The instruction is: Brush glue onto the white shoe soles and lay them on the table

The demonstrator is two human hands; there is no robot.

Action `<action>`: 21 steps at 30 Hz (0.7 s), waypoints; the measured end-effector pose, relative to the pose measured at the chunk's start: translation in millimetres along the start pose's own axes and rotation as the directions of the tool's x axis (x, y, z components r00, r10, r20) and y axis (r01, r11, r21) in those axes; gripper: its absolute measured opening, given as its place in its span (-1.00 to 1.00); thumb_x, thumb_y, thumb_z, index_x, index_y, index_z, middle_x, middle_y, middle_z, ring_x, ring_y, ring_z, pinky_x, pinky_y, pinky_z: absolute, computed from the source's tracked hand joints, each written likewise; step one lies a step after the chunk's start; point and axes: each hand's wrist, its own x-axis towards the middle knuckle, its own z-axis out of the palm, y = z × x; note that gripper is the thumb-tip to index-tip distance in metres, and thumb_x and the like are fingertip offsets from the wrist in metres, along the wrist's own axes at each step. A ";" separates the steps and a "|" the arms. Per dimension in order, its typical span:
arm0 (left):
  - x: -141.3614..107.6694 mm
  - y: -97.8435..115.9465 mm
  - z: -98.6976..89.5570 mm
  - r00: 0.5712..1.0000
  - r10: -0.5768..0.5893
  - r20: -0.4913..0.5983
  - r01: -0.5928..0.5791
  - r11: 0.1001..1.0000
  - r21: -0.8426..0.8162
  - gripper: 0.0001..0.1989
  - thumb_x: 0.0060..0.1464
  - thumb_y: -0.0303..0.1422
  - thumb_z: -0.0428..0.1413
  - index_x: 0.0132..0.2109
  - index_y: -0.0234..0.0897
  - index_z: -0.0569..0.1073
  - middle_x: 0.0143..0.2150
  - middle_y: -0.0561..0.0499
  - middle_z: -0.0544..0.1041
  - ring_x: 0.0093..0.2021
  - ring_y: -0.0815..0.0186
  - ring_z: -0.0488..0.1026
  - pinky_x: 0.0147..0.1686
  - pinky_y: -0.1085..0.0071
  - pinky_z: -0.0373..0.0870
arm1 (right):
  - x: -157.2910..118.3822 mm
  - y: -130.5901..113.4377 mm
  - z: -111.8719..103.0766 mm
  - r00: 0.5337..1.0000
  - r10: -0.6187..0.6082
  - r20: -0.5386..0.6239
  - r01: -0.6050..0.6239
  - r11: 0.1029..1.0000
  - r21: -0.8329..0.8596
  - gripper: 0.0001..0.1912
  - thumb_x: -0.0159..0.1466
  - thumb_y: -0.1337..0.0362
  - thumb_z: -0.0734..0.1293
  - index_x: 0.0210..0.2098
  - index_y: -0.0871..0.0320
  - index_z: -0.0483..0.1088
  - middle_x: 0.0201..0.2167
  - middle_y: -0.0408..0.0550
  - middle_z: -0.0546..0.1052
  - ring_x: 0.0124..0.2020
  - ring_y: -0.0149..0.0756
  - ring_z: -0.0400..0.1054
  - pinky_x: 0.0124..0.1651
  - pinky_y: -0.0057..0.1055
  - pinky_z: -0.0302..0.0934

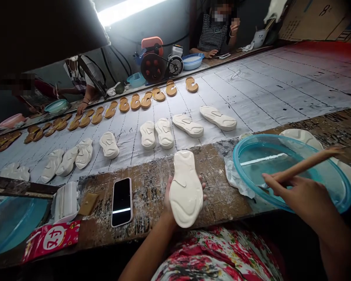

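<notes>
My left hand point(168, 199) cups a white, glossy shoe sole point(185, 189) from below, with fingertips showing on both sides of it. My right hand point(292, 195) grips a wooden handle point(305, 166) over a round blue plastic basin point(269, 136) holding clear liquid. The handle's lower end is hidden behind my fingers. A crumpled white cloth point(236, 175) lies under the basin's near left rim, and a white sole point(301, 137) lies partly beneath its far side.
A black phone point(121, 202) lies on the stained wooden bench. Rows of white and tan soles stand on a long marked sheet beyond it. Another blue basin point(13, 224) sits at lower left. Co-workers and a red-wheeled machine point(152, 64) are at the back.
</notes>
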 end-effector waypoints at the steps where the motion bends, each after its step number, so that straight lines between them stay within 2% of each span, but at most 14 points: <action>1: 2.7 -2.5 -4.9 1.000 -0.017 -0.015 0.017 1.000 -0.018 -0.32 0.01 0.12 -0.22 0.08 -0.22 0.36 0.15 -0.12 0.31 0.02 0.13 0.35 -0.08 0.20 0.34 | 0.8 1.2 0.9 1.000 -0.003 0.010 0.004 1.000 -0.005 -0.35 -0.01 -0.37 0.11 -0.65 0.07 0.41 -0.72 -0.08 0.38 -0.67 -0.23 0.25 -0.64 -0.38 -0.03; 4: 8.3 0.1 -4.2 0.995 -0.072 -0.070 0.066 0.995 -0.077 -0.29 0.03 0.12 -0.32 0.03 -0.25 0.40 0.03 -0.15 0.41 -0.08 0.19 0.41 -0.09 0.24 0.34 | -1.2 -1.6 -7.2 0.999 0.036 -0.015 -0.036 0.999 -0.005 -0.53 0.12 -0.18 0.19 -0.54 0.05 0.43 -0.68 -0.16 0.41 -0.64 -0.29 0.30 -0.65 -0.43 0.03; 7: 9.5 10.9 16.2 0.988 -0.114 -0.108 0.107 0.992 -0.074 -0.26 0.03 0.11 -0.34 -0.04 -0.35 0.43 -0.10 -0.22 0.48 -0.17 0.11 0.45 -0.15 0.15 0.34 | -6.8 -13.4 -20.6 0.997 0.048 -0.063 -0.044 0.997 0.066 -0.69 0.20 0.04 0.23 -0.54 0.07 0.39 -0.74 -0.22 0.36 -0.66 -0.44 0.29 -0.67 -0.53 0.05; 10: 9.1 19.2 45.5 0.983 -0.150 -0.108 0.148 0.989 -0.032 -0.29 0.04 0.08 -0.26 -0.05 -0.44 0.44 -0.18 -0.27 0.50 -0.22 0.05 0.46 -0.19 0.11 0.33 | -14.3 -37.5 -24.6 0.994 -0.068 -0.090 0.090 0.960 0.265 -0.77 0.24 0.21 0.21 -0.50 0.09 0.37 -0.68 -0.24 0.38 -0.63 -0.55 0.31 -0.61 -0.63 0.14; 12: 9.5 21.0 64.3 0.986 -0.133 -0.104 0.132 0.991 -0.020 -0.32 0.06 0.05 -0.23 -0.03 -0.43 0.43 -0.20 -0.25 0.51 -0.21 0.06 0.46 -0.16 0.12 0.33 | -19.7 -60.5 -21.7 0.977 -0.185 -0.107 0.213 0.885 0.414 -0.82 0.26 0.23 0.17 -0.41 0.09 0.35 -0.56 -0.20 0.43 -0.56 -0.52 0.34 -0.54 -0.62 0.22; 13: 9.7 20.9 72.6 0.988 -0.116 -0.106 0.114 0.993 -0.019 -0.34 0.07 0.04 -0.21 -0.01 -0.42 0.42 -0.19 -0.23 0.52 -0.19 0.07 0.46 -0.13 0.14 0.32 | -22.0 -73.0 -19.5 0.958 -0.262 -0.113 0.284 0.836 0.470 -0.82 0.26 0.20 0.18 -0.39 0.10 0.35 -0.50 -0.17 0.44 -0.49 -0.49 0.36 -0.48 -0.58 0.26; 15: 9.8 19.3 86.9 0.990 -0.086 -0.110 0.085 0.996 -0.015 -0.38 0.09 0.00 -0.20 0.02 -0.40 0.40 -0.19 -0.19 0.53 -0.14 0.09 0.45 -0.05 0.17 0.30 | -23.8 -96.9 -15.1 0.911 -0.404 -0.087 0.367 0.694 0.620 -0.88 0.24 0.33 0.19 -0.26 0.14 0.34 -0.41 -0.09 0.44 -0.31 -0.39 0.36 -0.27 -0.44 0.30; 17: 8.6 16.7 98.0 0.991 -0.068 -0.119 0.068 0.998 -0.005 -0.39 0.10 -0.03 -0.18 0.03 -0.43 0.39 -0.20 -0.19 0.53 -0.12 0.10 0.45 -0.01 0.20 0.27 | -21.0 -115.4 -11.4 0.813 -0.545 -0.203 0.504 0.487 0.713 -0.83 0.21 0.41 0.18 -0.21 0.21 0.32 -0.47 -0.09 0.40 -0.34 -0.40 0.31 -0.26 -0.36 0.26; 18: 7.5 15.4 102.5 0.990 -0.055 -0.128 0.055 0.998 0.001 -0.40 0.11 -0.05 -0.18 0.03 -0.46 0.39 -0.20 -0.19 0.53 -0.11 0.10 0.45 0.01 0.21 0.26 | -18.2 -122.1 -9.8 0.774 -0.585 -0.244 0.546 0.420 0.725 -0.82 0.19 0.44 0.18 -0.21 0.24 0.31 -0.49 -0.10 0.38 -0.36 -0.41 0.29 -0.26 -0.34 0.24; 19: 6.1 14.2 106.3 0.990 -0.040 -0.135 0.041 0.999 0.008 -0.41 0.12 -0.07 -0.17 0.03 -0.48 0.39 -0.21 -0.20 0.54 -0.10 0.10 0.45 0.02 0.22 0.25 | -14.9 -127.0 -8.4 0.743 -0.611 -0.273 0.578 0.381 0.722 -0.82 0.18 0.45 0.18 -0.21 0.26 0.31 -0.50 -0.10 0.37 -0.37 -0.42 0.27 -0.26 -0.32 0.22; 21: 2.8 12.6 111.2 0.988 -0.015 -0.152 0.018 1.000 0.020 -0.43 0.13 -0.10 -0.16 0.02 -0.52 0.39 -0.21 -0.20 0.54 -0.10 0.11 0.44 0.05 0.24 0.24 | -8.8 -132.3 -5.8 0.722 -0.625 -0.297 0.613 0.378 0.694 -0.82 0.15 0.48 0.19 -0.23 0.30 0.31 -0.49 -0.08 0.36 -0.38 -0.42 0.25 -0.27 -0.30 0.18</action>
